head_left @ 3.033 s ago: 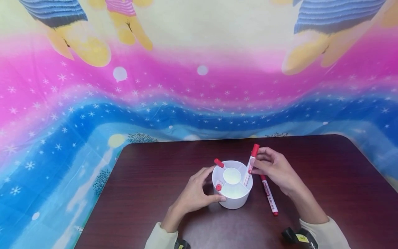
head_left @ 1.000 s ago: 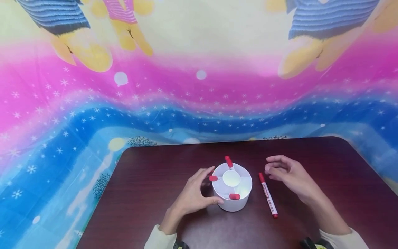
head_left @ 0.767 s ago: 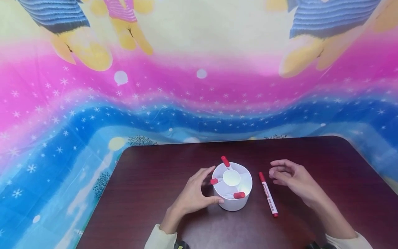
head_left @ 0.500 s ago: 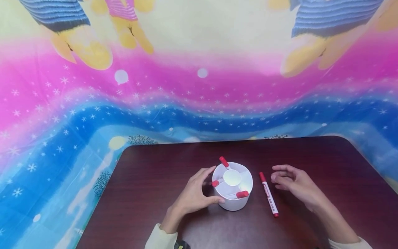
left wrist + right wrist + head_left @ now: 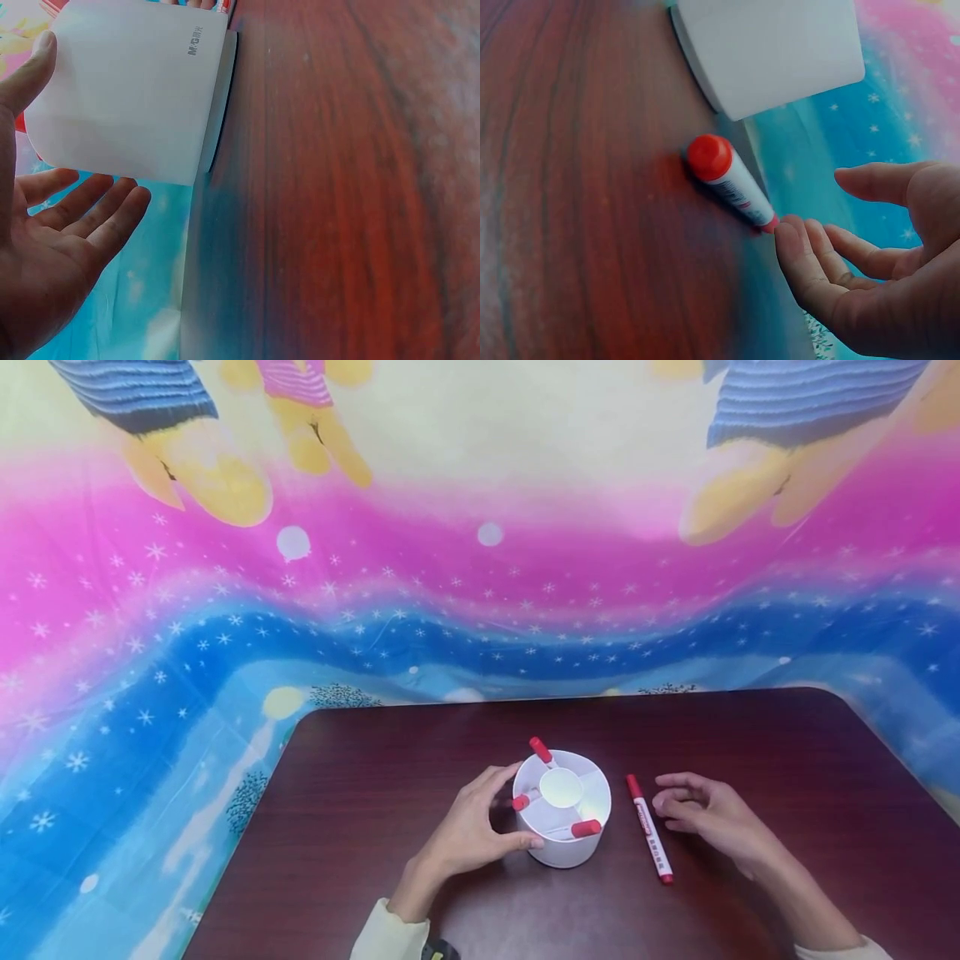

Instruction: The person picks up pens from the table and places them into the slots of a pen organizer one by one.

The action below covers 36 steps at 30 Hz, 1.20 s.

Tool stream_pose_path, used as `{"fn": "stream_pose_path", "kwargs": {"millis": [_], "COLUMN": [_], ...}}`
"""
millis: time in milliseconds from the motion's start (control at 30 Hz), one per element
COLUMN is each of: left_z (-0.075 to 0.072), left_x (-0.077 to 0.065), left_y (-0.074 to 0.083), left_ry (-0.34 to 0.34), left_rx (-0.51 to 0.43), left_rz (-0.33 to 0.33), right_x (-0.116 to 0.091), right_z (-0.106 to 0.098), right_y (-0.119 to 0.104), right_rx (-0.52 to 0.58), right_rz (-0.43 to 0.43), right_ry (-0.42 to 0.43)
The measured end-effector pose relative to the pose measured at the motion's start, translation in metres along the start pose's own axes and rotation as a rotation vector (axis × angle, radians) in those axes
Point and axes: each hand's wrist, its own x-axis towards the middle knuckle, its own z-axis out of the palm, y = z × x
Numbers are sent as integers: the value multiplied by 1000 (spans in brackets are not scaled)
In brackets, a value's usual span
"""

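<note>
A round white pen holder (image 5: pixel 564 853) with inner compartments stands on the table. My left hand (image 5: pixel 474 827) spans its left side, thumb on the front wall and fingers at the back left; the left wrist view shows the thumb lying over the wall (image 5: pixel 127 90). Three red-capped markers lean in the holder: a back marker (image 5: pixel 541 750), a left marker (image 5: pixel 521 802) and a front marker (image 5: pixel 585 828). Another red and white marker (image 5: pixel 649 831) lies on the table to the right. Beside it hovers my right hand (image 5: pixel 712 817), fingers loosely bent, holding nothing.
The dark reddish-brown table (image 5: pixel 360 777) has rounded far corners. Behind it and along the left hangs a printed cloth (image 5: pixel 450 577) in pink, blue and cream. A black strap (image 5: pixel 441 950) sits by the left sleeve.
My right hand has let go of a marker in the holder and moved right and nearer. The holder has turned counterclockwise, carrying its markers round. My left hand has stayed in place.
</note>
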Motion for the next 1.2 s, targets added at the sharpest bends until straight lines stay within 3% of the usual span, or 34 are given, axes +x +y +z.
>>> {"fn": "stream_pose_path", "kwargs": {"millis": [567,833,1000,1200], "left_z": [1,1,0,0], "left_x": [0,0,0,-1], "left_y": [0,2,2,1], "left_ry": [-11,-16,-17,-14], "left_rx": [8,14,8,8], "left_rz": [-8,-23,-27,-22], "right_x": [8,13,16,18], "right_z": [3,12,17,19], "right_y": [8,4,0,-2], "right_rx": [-39,-121,-194,-178], "right_rz": [66,101,101,77], "right_ry": [-11,23,48,24]}}
